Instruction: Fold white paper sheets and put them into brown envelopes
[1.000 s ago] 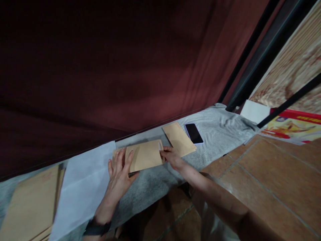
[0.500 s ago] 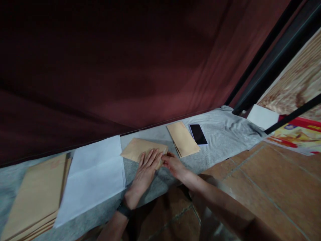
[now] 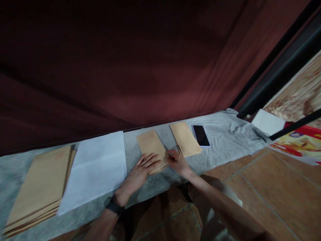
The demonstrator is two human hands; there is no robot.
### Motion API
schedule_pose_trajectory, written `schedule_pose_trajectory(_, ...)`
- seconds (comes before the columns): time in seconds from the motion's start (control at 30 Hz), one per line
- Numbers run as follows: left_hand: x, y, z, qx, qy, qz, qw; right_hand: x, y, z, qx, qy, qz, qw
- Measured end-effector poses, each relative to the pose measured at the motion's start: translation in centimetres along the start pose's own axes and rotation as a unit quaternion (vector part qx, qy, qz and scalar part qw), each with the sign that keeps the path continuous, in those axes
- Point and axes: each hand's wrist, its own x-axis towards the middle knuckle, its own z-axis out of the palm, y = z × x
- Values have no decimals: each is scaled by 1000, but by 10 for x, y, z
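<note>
A brown paper envelope [image 3: 152,142] lies slanted on the grey cloth in front of me. My left hand [image 3: 144,165] rests flat over its lower left part, fingers stretched out. At the envelope's lower right edge, my right hand [image 3: 177,161] is closed, its curled fingers gripping the paper there; the fingertips are partly hidden. Just beyond that hand lies a small stack of brown envelopes [image 3: 185,139], beside a dark-screened phone [image 3: 201,135].
White paper sheets [image 3: 95,167] lie to the left, next to a pile of larger brown envelopes [image 3: 40,187]. The grey cloth [image 3: 225,134] covers a narrow bench against a dark red curtain [image 3: 150,67]. Black poles [image 3: 276,63] and a colourful box [image 3: 301,140] are at the right.
The envelope has turned, so its far end now points more away from me. My left hand has shifted left along it, and my right hand has moved slightly right.
</note>
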Motion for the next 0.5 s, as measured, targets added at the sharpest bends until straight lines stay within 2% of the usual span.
schedule_pose_trajectory(0.13, -6, -8, -7, -81, -10, -23, 996, -6, -8, -1, -143, -9, 12, 990)
schedule_pose_trajectory(0.2, -4, -10, -11, -112, 23, -41, 993, -10, -14, 0, -198, -13, 12, 980)
schedule_pose_trajectory(0.27, 3, -11, -11, -114, 83, -79, 987, -14, -21, 2, -278, -14, -4, 960)
schedule_pose_trajectory(0.37, 24, -16, -6, -70, 148, -135, 977, -17, -29, 5, -389, -10, -34, 921)
schedule_pose_trajectory(0.5, 66, -38, 4, 2, 150, -180, 972, -17, -34, 3, -399, -14, -45, 916)
